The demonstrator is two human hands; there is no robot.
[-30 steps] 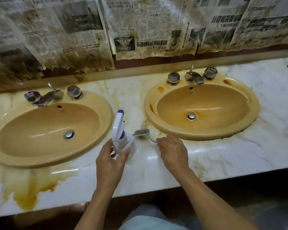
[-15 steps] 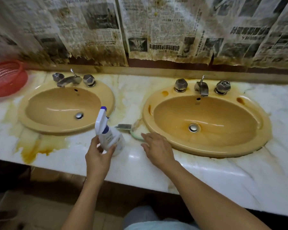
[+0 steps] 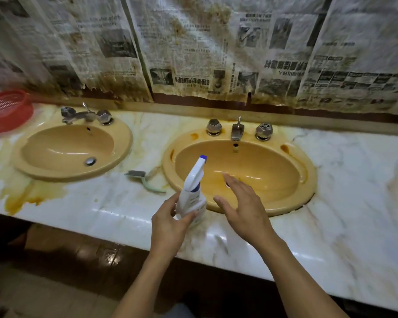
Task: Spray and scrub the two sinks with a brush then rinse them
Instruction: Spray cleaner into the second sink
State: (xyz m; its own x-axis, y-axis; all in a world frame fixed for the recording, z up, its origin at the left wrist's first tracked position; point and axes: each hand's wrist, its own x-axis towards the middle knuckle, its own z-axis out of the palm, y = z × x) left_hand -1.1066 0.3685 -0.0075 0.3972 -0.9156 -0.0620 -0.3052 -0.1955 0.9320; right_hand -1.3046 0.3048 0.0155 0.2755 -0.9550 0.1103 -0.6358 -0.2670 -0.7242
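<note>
Gripping the spray bottle (image 3: 191, 198) around its lower body, the left hand (image 3: 170, 228) is holding it tilted over the near edge of the counter (image 3: 342, 203), with the blue-tipped nozzle pointing up toward the right sink (image 3: 307, 180). The right hand (image 3: 246, 210) is hovering just beside the bottle, above that sink's near rim, with its fingers spread and relaxed and nothing in it.

Spraying looks like the step in hand, and neither of the 2 sinks is showing any foam. The left hand's hold is sitting low, well under the trigger, so I judge that a finger is needing to get up onto the trigger first, either by the right hand taking the neck or by the left hand sliding higher. Aiming down into the bowl, not across it, should be keeping the mist off the newspaper on the wall. Starting at the rim and the dark stains near the taps, then letting the liquid run toward the drain, should be covering the basin evenly.

The brush (image 3: 137, 174) is lying on the counter between the 2 sinks, apart from both hands. The left sink (image 3: 124, 143) is waiting further off, to the left.
</note>
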